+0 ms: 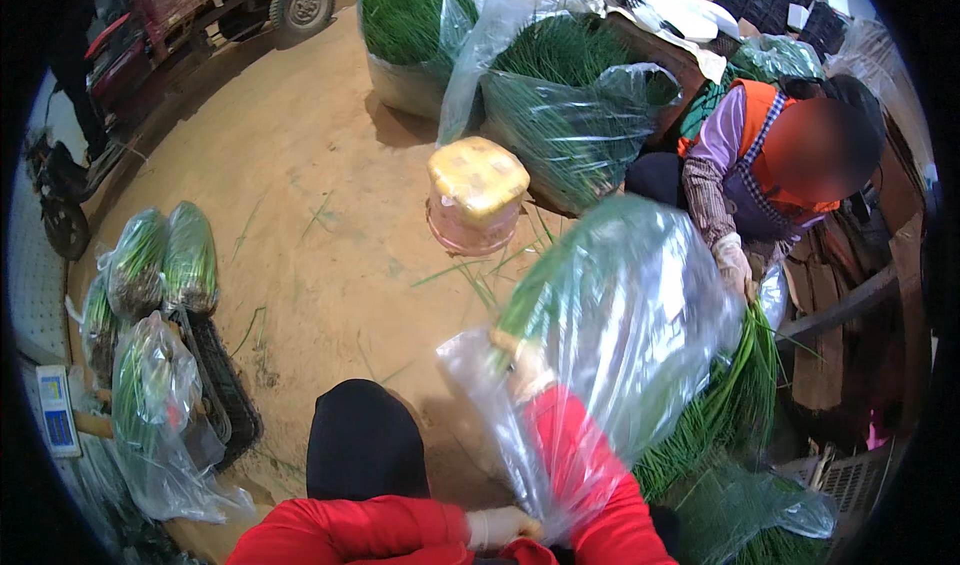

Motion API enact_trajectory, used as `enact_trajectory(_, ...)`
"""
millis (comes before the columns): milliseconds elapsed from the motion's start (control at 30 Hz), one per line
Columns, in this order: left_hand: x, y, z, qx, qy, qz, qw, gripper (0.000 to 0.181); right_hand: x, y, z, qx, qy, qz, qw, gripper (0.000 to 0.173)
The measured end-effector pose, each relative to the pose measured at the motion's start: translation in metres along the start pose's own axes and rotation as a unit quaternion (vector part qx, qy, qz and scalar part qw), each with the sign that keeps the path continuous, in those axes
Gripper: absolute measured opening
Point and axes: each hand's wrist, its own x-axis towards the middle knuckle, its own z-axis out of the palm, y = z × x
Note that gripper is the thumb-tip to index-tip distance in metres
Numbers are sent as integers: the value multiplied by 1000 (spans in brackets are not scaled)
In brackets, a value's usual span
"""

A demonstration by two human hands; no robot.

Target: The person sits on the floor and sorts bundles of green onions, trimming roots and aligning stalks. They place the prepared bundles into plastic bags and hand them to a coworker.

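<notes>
My right hand [525,366], in a pale glove, is closed around the lower ends of a bundle of long green stalks [525,302]. A large clear plastic bag [637,317] surrounds the bundle and hangs over my red right sleeve. Low in the picture, close to my body, my left hand [501,527], also gloved, grips the gathered edge of the bag. More green stalks [675,445] lie beside my right arm.
A co-worker [742,160] at the right holds green stalks. Large bags of greens [577,115] and a yellow-topped stool [476,182] stand ahead. At left are bagged bundles [187,257], a black crate [217,377] and a scale [58,411]. A vehicle wheel [304,6] stands far off.
</notes>
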Motion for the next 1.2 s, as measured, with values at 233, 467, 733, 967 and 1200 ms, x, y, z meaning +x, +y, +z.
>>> enact_trajectory(233, 51, 22, -48, 128, 114, 162, 972, 28, 43, -22, -38, -412, -69, -108, 902, 54)
enact_trajectory(467, 139, -77, -192, 493, 304, 149, 801, 19, -1, -42, -34, -219, 18, -159, 963, 36)
enact_trajectory(733, 83, 107, -145, -306, 321, 218, 869, 26, -90, -68, -330, -568, 526, -148, 616, 24)
enact_trajectory(967, 77, 130, -99, -259, 272, 198, 905, 35, -57, -95, -330, -759, 403, -155, 487, 80)
enact_trajectory(1200, 75, 129, -64, -127, 218, 97, 963, 31, -46, -147, -306, -796, 282, 125, 521, 104)
